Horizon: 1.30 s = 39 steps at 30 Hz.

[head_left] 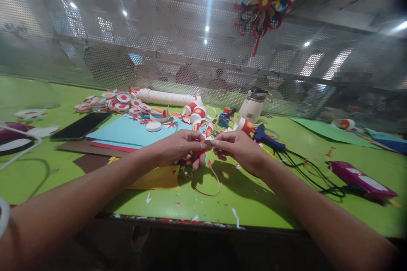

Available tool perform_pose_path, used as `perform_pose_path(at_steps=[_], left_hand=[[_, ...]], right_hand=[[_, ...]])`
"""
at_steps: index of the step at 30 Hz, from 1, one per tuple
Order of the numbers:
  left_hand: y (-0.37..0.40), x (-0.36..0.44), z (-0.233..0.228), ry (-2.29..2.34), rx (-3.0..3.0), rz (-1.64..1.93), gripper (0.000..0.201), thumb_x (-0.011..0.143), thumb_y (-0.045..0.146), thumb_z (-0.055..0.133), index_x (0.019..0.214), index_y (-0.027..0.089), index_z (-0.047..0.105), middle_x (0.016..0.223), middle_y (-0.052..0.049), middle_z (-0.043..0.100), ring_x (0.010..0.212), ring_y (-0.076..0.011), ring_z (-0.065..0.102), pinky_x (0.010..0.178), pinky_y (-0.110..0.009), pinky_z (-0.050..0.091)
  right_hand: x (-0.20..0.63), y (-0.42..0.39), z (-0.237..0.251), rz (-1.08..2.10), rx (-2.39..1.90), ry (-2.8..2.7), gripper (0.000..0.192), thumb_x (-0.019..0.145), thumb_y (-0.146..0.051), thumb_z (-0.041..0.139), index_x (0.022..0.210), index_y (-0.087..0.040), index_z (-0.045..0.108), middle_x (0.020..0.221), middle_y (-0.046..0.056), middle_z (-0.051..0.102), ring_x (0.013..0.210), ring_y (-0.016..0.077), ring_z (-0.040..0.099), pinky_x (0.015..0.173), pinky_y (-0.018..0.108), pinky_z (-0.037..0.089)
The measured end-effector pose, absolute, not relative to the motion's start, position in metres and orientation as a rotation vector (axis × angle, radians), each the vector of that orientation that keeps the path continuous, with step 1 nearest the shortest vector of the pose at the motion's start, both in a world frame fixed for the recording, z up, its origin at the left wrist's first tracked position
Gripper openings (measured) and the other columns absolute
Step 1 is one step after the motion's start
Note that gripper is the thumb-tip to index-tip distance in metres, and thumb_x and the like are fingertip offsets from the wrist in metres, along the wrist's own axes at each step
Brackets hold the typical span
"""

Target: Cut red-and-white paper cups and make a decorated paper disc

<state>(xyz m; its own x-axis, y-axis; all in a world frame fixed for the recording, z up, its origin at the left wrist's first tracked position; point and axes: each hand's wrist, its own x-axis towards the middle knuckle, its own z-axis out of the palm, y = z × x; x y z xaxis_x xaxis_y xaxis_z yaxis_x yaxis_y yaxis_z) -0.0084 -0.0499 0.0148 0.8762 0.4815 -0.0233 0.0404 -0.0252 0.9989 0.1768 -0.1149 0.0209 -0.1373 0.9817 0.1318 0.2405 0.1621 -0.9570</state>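
Pinching red paper over a green desk

Meeting at mid-desk, the left hand (pixel 176 149) and right hand (pixel 237 147) both close their fingers (pixel 203 147) on a small red paper piece (pixel 201 150), held just above the green desk (pixel 254 203); its exact shape is hard to tell. Paper scraps (pixel 235 216) litter the near edge. Far left lie a black phone (pixel 81 125) and blue paper sheets (pixel 130 132). A blue glue gun (pixel 265 137) rests right of the hands. Perforated mesh (pixel 159 42) walls the far side, with a paper pinwheel (pixel 265 2) hanging above.
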Motion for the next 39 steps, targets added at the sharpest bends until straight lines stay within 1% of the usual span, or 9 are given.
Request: perform_pose_path(at_steps=[6,10,19,23,26,32,35,39], left_hand=[[-0.0469,-0.0093,0.0123,0.417,1.578,0.378,0.022,0.081,0.038,0.061,0.086,0.017,0.057,0.062,0.001,0.062,0.045,-0.0064,0.051,0.043,-0.022,0.026],[-0.0479,-0.0092,0.0139,0.436,1.583,0.390,0.021,0.081,0.037,0.061,0.083,0.017,0.056,0.060,0.001,0.060,0.042,-0.0055,0.049,0.040,-0.021,0.023],[-0.0479,-0.0101,0.0167,0.452,1.569,0.379,0.018,0.083,0.032,0.058,0.081,0.015,0.054,0.057,0.001,0.058,0.039,-0.0042,0.047,0.039,-0.017,0.029],[-0.0485,-0.0103,0.0183,0.433,1.563,0.379,0.018,0.082,0.031,0.058,0.080,0.014,0.054,0.056,0.002,0.057,0.038,-0.0038,0.046,0.036,-0.015,0.028],[-0.0492,-0.0101,0.0193,0.423,1.567,0.371,0.018,0.083,0.030,0.058,0.081,0.013,0.054,0.056,0.002,0.056,0.037,-0.0032,0.044,0.035,-0.015,0.026],[-0.0472,-0.0107,0.0172,0.404,1.585,0.345,0.021,0.082,0.032,0.058,0.089,0.012,0.057,0.056,0.002,0.055,0.037,-0.0039,0.043,0.034,-0.016,0.024],[-0.0455,-0.0111,0.0161,0.397,1.600,0.343,0.021,0.082,0.032,0.059,0.088,0.012,0.057,0.056,0.002,0.055,0.037,-0.0039,0.043,0.034,-0.016,0.022],[-0.0439,-0.0112,0.0146,0.380,1.607,0.342,0.023,0.081,0.033,0.061,0.089,0.012,0.058,0.055,0.001,0.056,0.037,-0.0038,0.044,0.036,-0.017,0.023]], right_hand=[[0.1770,-0.1131,0.0186,1.082,-1.219,-1.545,0.025,0.075,-0.037,0.067,0.060,-0.017,0.065,0.056,0.000,0.057,0.048,0.0091,0.045,0.050,0.027,0.035],[0.1784,-0.1114,0.0165,1.145,-1.189,-1.516,0.023,0.073,-0.037,0.069,0.063,-0.017,0.066,0.057,0.000,0.058,0.049,0.0094,0.046,0.051,0.027,0.035],[0.1761,-0.1127,0.0184,1.232,-1.144,-1.504,0.027,0.074,-0.041,0.068,0.064,-0.016,0.066,0.057,0.001,0.056,0.051,0.0097,0.047,0.053,0.027,0.037],[0.1768,-0.1124,0.0176,1.240,-1.157,-1.526,0.026,0.073,-0.040,0.069,0.067,-0.015,0.068,0.059,0.001,0.058,0.052,0.0096,0.048,0.054,0.027,0.038],[0.1774,-0.1123,0.0171,1.240,-1.180,-1.529,0.026,0.073,-0.041,0.070,0.068,-0.015,0.068,0.060,0.001,0.059,0.053,0.0096,0.049,0.054,0.027,0.037],[0.1764,-0.1113,0.0153,1.246,-1.184,-1.547,0.030,0.072,-0.045,0.069,0.071,-0.015,0.070,0.059,0.002,0.059,0.052,0.0094,0.049,0.054,0.027,0.037],[0.1765,-0.1111,0.0140,1.251,-1.174,-1.543,0.030,0.072,-0.045,0.069,0.070,-0.015,0.069,0.059,0.002,0.060,0.052,0.0097,0.050,0.054,0.028,0.038],[0.1776,-0.1111,0.0120,1.253,-1.170,-1.551,0.028,0.075,-0.043,0.068,0.067,-0.015,0.068,0.059,0.002,0.060,0.051,0.0095,0.049,0.054,0.028,0.038]])
